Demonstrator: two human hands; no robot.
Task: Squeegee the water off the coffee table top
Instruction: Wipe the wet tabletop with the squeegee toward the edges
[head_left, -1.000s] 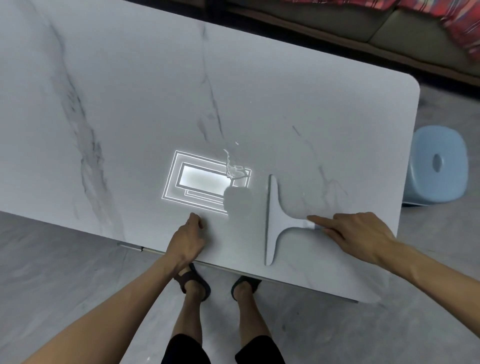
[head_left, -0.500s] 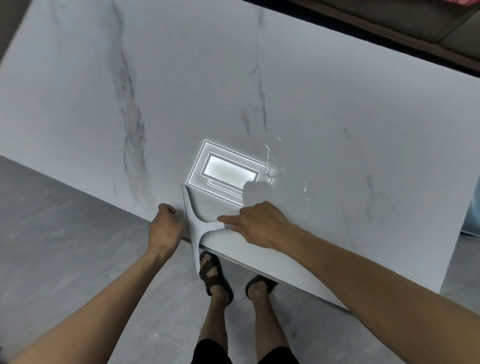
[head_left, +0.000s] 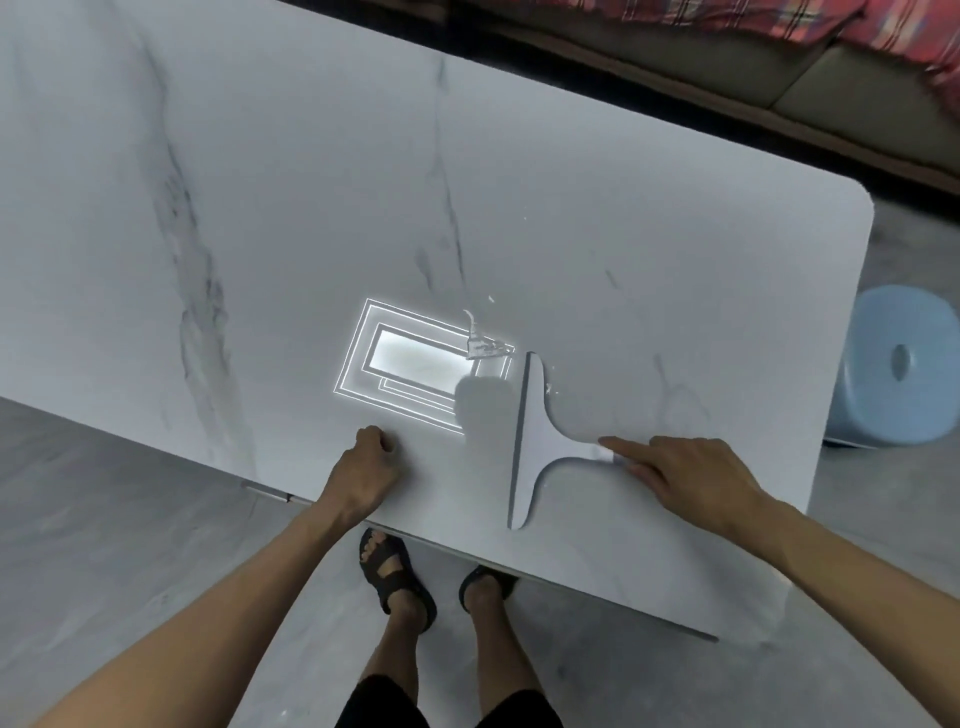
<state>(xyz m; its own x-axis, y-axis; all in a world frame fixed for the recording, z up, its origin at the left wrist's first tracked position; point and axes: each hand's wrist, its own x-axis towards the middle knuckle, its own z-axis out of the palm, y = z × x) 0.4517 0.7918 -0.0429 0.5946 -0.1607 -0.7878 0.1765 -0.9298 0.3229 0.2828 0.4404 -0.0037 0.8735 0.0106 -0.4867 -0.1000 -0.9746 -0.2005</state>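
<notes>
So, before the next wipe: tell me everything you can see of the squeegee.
The squeegee is pale grey, T-shaped, plastic-looking: a long straight blade, darker along its left edge, flaring into a short handle. It rests on the coffee table near the front edge, handle pointing right. The right hand grips the handle, forefinger stretched along it. Water beads sit by its far end.

Open surface of the coffee table top (head_left: 649, 249) extends beyond and left of the squeegee (head_left: 537, 441). The curled left hand (head_left: 363, 475) rests at the near edge, left of the squeegee. A blue stool (head_left: 883, 405) stands off the right end.
</notes>
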